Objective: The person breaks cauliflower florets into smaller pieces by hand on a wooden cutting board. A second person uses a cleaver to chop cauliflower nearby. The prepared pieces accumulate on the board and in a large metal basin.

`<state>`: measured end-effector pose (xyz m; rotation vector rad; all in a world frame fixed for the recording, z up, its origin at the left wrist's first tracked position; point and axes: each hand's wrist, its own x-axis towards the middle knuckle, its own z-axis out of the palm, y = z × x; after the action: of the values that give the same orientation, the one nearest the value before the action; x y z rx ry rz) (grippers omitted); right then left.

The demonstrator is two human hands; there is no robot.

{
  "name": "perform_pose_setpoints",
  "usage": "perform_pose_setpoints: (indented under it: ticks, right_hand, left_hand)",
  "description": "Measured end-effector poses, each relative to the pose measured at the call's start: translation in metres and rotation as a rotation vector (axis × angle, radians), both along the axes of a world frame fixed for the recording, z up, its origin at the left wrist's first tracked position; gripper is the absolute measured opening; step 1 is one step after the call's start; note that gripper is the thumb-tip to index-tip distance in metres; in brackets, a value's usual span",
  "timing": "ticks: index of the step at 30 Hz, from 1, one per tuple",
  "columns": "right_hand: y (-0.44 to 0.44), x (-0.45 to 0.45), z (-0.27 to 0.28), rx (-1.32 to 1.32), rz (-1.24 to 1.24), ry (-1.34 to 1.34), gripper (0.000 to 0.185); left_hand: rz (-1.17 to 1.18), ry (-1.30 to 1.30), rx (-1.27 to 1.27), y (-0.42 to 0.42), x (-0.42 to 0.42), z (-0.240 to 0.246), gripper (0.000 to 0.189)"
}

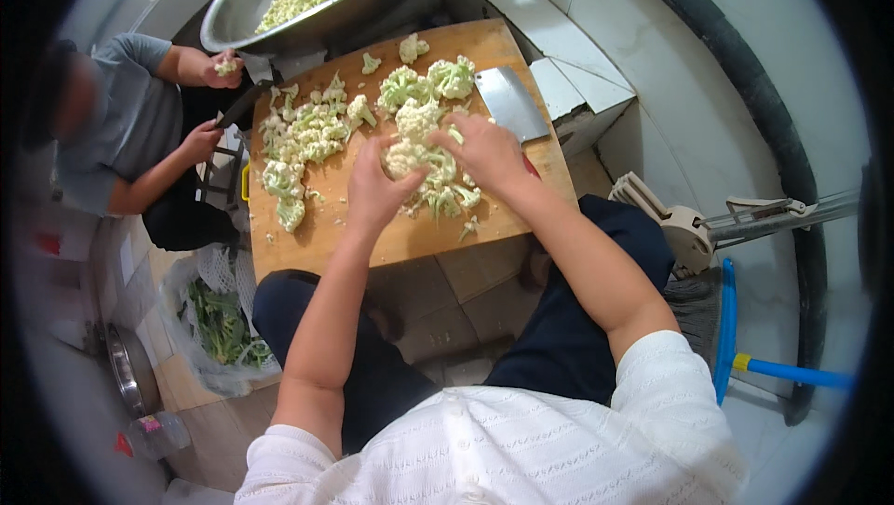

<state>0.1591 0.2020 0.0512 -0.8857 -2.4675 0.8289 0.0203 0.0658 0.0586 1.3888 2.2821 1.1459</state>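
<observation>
Both my hands are at a pile of cauliflower florets (436, 173) on a wooden cutting board (391, 229). My left hand (377, 184) is curved against the pile's left side, its thumb and fingers spread on a floret. My right hand (485, 152) reaches in from the right, fingertips on the florets; whether it grips one I cannot tell. Larger cauliflower pieces (450, 78) sit just beyond. A cleaver (513, 103) lies flat to the right of the pile, its handle mostly hidden by my right wrist. More cut florets (307, 131) are spread over the board's left part.
At left a co-worker (133, 121) holds a small floret and a dark-bladed knife (244, 101). Behind the board stands a large metal basin (234, 13) of florets. A plastic bag of green leaves (216, 327) is on the floor at left; a mop (688, 236) and blue-handled broom (726, 330) are at right.
</observation>
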Motion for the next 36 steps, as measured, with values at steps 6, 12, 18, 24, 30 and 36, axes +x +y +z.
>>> perform_pose_setpoints:
  ticks: [6, 12, 18, 24, 30, 36]
  right_hand:
    - [-0.022, -0.016, 0.014, -0.289, 0.334, 0.133, 0.047]
    - [-0.018, -0.020, 0.008, -0.696, 0.343, 0.378, 0.037]
    - [-0.024, -0.022, -0.015, -1.026, 0.181, 0.515, 0.026]
    - [-0.027, -0.015, -0.011, -1.443, 0.134, 0.620, 0.021]
    - [-0.018, -0.003, 0.014, -1.517, -0.081, 0.691, 0.021]
    - [0.015, 0.004, -0.004, -0.648, 0.055, 0.319, 0.031]
  left_hand:
    - [-0.097, 0.288, 0.086, -0.003, 0.004, -0.001, 0.043]
    - [-0.162, -0.114, 0.122, -0.004, -0.006, 0.006, 0.042]
    - [-0.167, -0.455, 0.138, -0.004, -0.013, -0.010, 0.030]
    - [-0.193, -0.930, 0.197, -0.003, -0.017, -0.023, 0.032]
    - [-0.125, -1.564, 0.464, -0.013, -0.025, -0.032, 0.027]
    - [0.035, -1.476, 0.287, -0.009, -0.023, -0.023, 0.035]
